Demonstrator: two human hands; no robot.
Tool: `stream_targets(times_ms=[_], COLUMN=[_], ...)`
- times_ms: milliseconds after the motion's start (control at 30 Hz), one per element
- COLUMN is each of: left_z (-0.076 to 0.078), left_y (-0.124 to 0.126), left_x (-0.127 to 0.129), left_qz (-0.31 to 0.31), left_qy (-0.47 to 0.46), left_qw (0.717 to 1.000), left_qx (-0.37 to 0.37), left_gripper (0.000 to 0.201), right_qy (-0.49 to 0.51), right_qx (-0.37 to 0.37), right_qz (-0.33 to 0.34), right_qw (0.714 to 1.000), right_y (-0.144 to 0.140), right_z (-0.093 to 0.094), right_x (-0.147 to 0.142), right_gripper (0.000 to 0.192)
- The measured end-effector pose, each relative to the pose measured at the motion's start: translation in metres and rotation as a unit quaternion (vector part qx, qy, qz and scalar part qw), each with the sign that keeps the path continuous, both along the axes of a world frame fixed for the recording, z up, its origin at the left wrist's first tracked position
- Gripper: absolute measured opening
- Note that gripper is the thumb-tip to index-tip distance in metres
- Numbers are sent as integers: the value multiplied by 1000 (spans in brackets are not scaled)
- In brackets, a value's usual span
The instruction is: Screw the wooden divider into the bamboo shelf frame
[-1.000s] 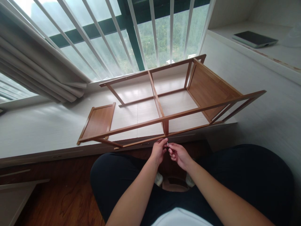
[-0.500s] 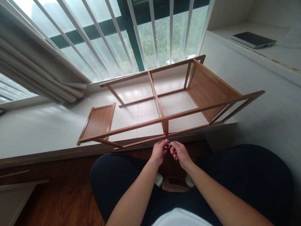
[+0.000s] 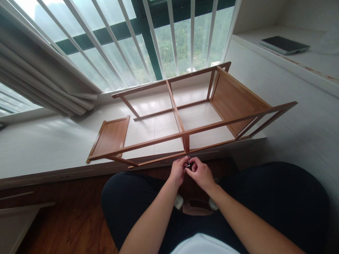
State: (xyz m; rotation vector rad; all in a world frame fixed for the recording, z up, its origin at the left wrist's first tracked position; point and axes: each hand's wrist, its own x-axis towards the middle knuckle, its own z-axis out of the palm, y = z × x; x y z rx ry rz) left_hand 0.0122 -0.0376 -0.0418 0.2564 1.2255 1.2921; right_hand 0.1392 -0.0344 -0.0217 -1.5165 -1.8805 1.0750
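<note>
Both hands meet just below the wooden shelf frame [image 3: 185, 116]. The left hand [image 3: 178, 170] and right hand [image 3: 200, 173] pinch a small metal tool [image 3: 188, 163], possibly a hex key, between their fingertips.

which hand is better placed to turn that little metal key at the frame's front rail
Probably the right hand: its fingertips pinch the small metal key from above, just below the wooden frame. The left hand only touches it from the side.
</note>
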Motion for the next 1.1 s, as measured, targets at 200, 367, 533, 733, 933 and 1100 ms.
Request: stream_targets(times_ms=[200,367,533,733,933,1100], left_z=[5,5,2,4,3,-1], left_y=[0,0,0,-1,-1,0], left_x=[1,2,3,2,1,0], left_qz=[-1,15,28,19,14,7], left_qy=[-7,-13,-24,-19,-23,-25], left_qw=[1000,999,999,999,1000,1000], left_qx=[-21,-25,-21,-21,-13,-11], left_gripper=[35,36,36,37,39,36], right_qy=[-61,-76,-69,62,293,369], right_qx=[37,57,57,8,-222,-318], right_qz=[-4,-6,-9,-13,-34,-49], right_qw=[997,995,996,998,929,872], right_y=[1,1,0,1,5,6], right_z=[-1,-2,-1,-6,-13,-15], right_x=[0,-1,-1,-1,-5,-6], right_gripper=[18,16,15,15,28,28])
